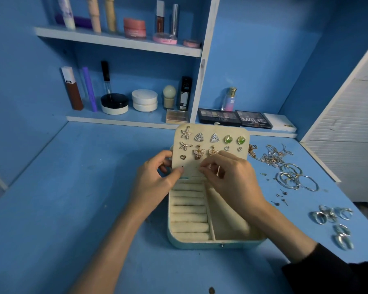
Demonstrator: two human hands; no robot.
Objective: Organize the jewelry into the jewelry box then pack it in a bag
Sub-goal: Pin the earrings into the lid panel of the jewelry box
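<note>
**Partly filled earring panel (208,128) held up over the open jewelry box (221,244)**

The jewelry box sits in the middle of the blue table (72,187), pale teal outside and cream inside. Its left half holds a column of ring rolls (188,209), and its right half is an open compartment (227,227).

The cream earring panel stands upright at the far end of the box. Pinned on it are starfish earrings (185,133), two triangle earrings (199,137), two green-stone earrings (228,139), a pair of butterfly earrings (198,153) and small heart studs (182,157).

The left hand (155,179) pinches the panel's left edge, thumb on the front near the bottom corner and fingers curled behind. The right hand (227,177) is at the panel's lower row, thumb and forefinger pressed together against the cream face. Whether a stud lies between them I cannot tell; it is too small to see.

More jewelry lies loose on the table to the right of the box:

- a tangle of gold chains (271,155) nearest the panel
- overlapping hoops (295,179) just in front of the chains
- a few tiny studs (282,198)
- silver rings (330,215) closer to the near edge

Behind the box, shelves (119,42) carry cosmetics, and eyeshadow palettes (234,117) lie flat on the ledge.
</note>
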